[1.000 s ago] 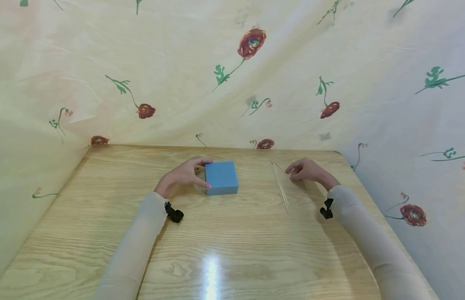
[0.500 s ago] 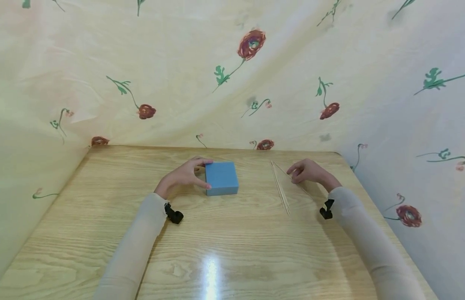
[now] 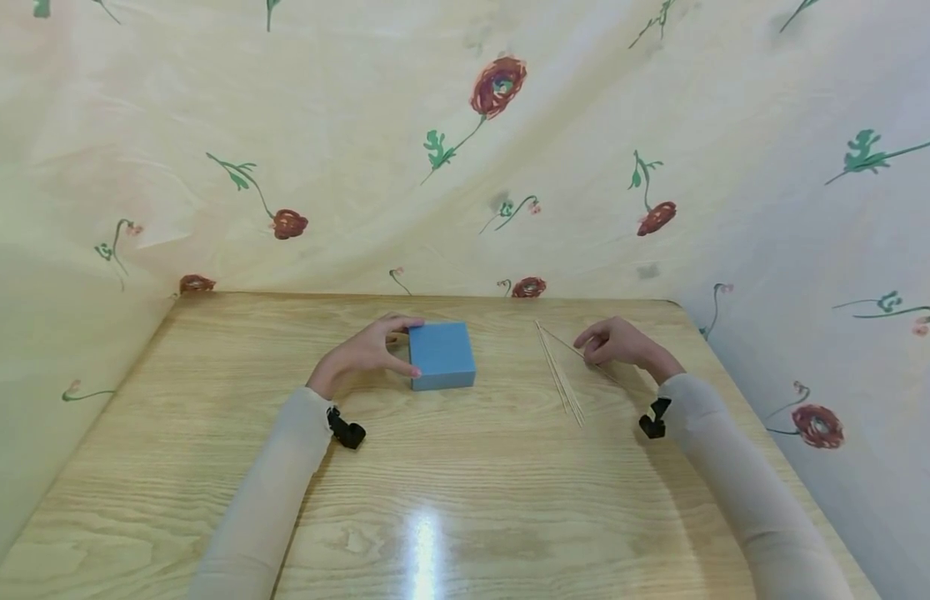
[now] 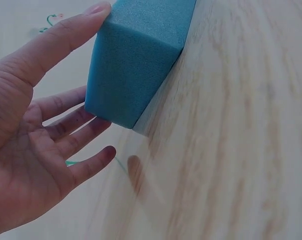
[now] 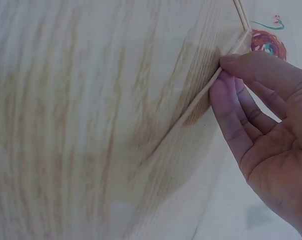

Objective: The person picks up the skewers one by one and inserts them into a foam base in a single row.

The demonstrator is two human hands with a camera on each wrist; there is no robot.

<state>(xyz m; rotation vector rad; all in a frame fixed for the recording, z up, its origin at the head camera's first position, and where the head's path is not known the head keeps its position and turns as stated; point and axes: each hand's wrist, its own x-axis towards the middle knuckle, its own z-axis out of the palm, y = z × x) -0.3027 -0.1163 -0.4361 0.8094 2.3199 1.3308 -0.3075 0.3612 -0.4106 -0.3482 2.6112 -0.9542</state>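
A blue foam block (image 3: 442, 352) lies flat on the table left of centre. My left hand (image 3: 371, 343) holds its left end, thumb on the near corner and index finger at the far corner. In the left wrist view the thumb touches the block's (image 4: 128, 75) upper edge, with the other fingers behind and below. At the right, my right hand (image 3: 617, 342) pinches a thin wooden skewer (image 5: 183, 117) between thumb and index finger. Several more skewers (image 3: 558, 375) lie in a narrow bundle between the block and that hand. The held skewer's far end meets the bundle's far end.
The wood-grain table (image 3: 345, 517) is bordered at the back and sides by a flower-patterned cloth (image 3: 360, 108). A black wrist mount (image 3: 348, 429) sits on the left sleeve, and another black mount (image 3: 652, 419) on the right. A bright light reflection shows near the front.
The near ends of the loose skewers have spread slightly apart. My right hand has shifted a little to the right with its skewer. The left hand and the block stay put.
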